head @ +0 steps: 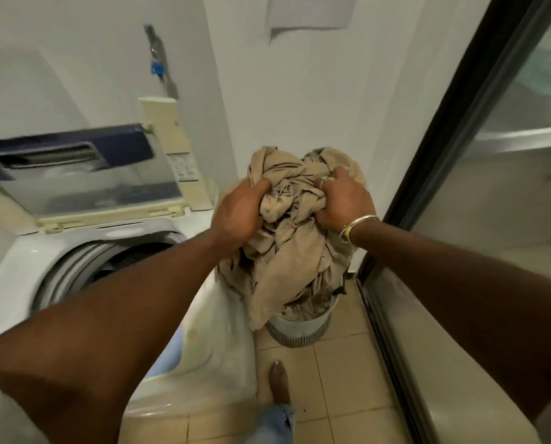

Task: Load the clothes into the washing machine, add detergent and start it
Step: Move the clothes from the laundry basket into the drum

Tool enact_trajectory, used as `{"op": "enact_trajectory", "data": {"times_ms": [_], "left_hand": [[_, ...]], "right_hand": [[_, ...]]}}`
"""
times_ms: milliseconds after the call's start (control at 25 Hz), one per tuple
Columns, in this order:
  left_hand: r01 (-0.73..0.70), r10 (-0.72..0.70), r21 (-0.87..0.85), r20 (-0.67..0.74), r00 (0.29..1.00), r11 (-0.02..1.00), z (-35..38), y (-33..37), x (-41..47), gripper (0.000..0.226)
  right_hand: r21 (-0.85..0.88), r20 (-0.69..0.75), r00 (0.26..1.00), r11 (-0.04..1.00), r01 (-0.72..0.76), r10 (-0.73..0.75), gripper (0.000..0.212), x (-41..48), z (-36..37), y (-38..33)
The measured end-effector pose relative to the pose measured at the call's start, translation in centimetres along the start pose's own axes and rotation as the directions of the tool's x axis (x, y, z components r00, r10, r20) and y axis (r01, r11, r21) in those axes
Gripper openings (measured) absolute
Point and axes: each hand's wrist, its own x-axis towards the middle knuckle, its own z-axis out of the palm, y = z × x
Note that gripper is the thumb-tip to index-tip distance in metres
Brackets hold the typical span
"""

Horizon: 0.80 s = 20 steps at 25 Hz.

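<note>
Head view: crumpled beige cotton clothes [287, 225] bunched above round grey ribbed laundry basket [299, 330], clenched from both sides by left hand [238, 213] and right hand [344, 200]. Probably soft, light, floppy (trailing ends may snag). Open white top-loading washing machine [75, 251] just left; glass door [492, 187] right.
</note>
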Motion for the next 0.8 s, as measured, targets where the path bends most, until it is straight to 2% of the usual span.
{"op": "enact_trajectory", "data": {"times_ms": [200,360,560,800], "left_hand": [[0.076,-0.067,0.075,-0.121,0.990,0.994,-13.5,-0.7,-4.5,0.039],[0.094,-0.060,0.150,-0.217,0.974,0.984,-22.2,-4.5,-7.3,0.042],[0.164,-0.123,0.124,-0.286,0.950,0.979,-27.6,-11.2,-12.7,0.038],[0.141,-0.125,0.050,-0.239,0.963,0.989,-30.6,-19.9,-17.4,0.041]], "right_hand": [[0.039,-0.092,0.989,0.992,0.122,-0.118,0.043,-0.9,-9.5,-10.1],[0.092,-0.178,0.968,0.977,0.194,-0.175,0.036,-0.7,-13.7,-18.9],[0.098,-0.197,0.953,0.963,0.252,-0.230,0.035,-0.5,-13.2,-29.3],[0.121,-0.168,0.969,0.971,0.204,-0.183,0.052,-0.7,-9.1,-39.1]]}}
